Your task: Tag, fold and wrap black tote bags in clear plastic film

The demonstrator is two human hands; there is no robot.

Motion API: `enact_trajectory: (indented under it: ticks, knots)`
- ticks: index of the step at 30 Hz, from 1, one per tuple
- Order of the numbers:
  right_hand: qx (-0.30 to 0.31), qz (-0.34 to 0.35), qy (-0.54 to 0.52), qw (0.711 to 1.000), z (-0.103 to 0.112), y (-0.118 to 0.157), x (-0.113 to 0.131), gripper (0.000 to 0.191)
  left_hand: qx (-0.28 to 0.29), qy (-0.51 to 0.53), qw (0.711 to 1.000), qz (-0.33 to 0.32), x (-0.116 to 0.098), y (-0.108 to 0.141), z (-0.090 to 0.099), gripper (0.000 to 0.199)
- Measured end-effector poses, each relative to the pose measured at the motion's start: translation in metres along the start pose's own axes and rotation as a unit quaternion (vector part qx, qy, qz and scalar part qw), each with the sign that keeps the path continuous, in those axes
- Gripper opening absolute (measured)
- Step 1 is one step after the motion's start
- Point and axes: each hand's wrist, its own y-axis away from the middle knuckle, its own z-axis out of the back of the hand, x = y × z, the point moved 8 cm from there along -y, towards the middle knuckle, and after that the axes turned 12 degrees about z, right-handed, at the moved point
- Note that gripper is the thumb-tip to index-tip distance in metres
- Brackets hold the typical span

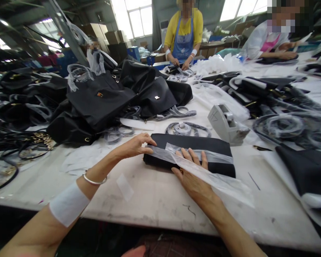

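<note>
A folded black bag lies flat on the white table, with strips of translucent wrap along its top. My left hand pinches the end of a long translucent strip between thumb and fingers at the bag's left end. The strip runs to the lower right, over the back of my right hand. With its fingers spread, my right hand presses on the wrap and the bag's middle. Just behind the bag lies a coiled, wrapped strap.
A grey tape dispenser stands behind the bag's right end. Black bags are heaped at the back left, more bags and coiled straps at the right. Two people work across the table.
</note>
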Motion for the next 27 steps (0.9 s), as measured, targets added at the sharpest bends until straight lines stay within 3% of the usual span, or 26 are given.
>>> enact_trajectory:
  ticks: [4,8,12,18,22,25,27]
  knots:
    - [-0.006,-0.004,-0.009,1.0,0.0,-0.001,-0.001,0.048,0.025,-0.015,0.999,-0.018,-0.021,-0.01,-0.009,0.013]
    - [-0.001,-0.015,-0.01,1.0,-0.001,-0.002,-0.002,0.046,0.128,0.114,0.985,0.012,-0.042,-0.021,-0.027,0.017]
    - [0.007,-0.014,-0.005,1.0,0.001,-0.004,0.0,0.045,0.182,0.227,0.956,-0.021,-0.066,-0.035,-0.053,0.022]
    - [0.02,-0.04,-0.013,0.999,0.002,-0.006,-0.001,0.042,0.043,0.207,0.977,-0.022,-0.057,-0.055,-0.074,0.017]
    - [-0.04,-0.069,-0.083,0.993,0.006,-0.001,-0.01,0.043,-0.012,0.105,0.994,-0.023,-0.054,-0.053,-0.08,0.007]
    - [-0.127,-0.149,-0.176,0.965,0.019,0.01,-0.03,0.052,-0.04,0.04,0.998,-0.026,-0.057,-0.05,-0.083,0.005]
    - [-0.158,-0.229,-0.259,0.925,0.025,0.017,-0.048,0.058,-0.049,0.021,0.998,-0.026,-0.059,-0.048,-0.084,0.006]
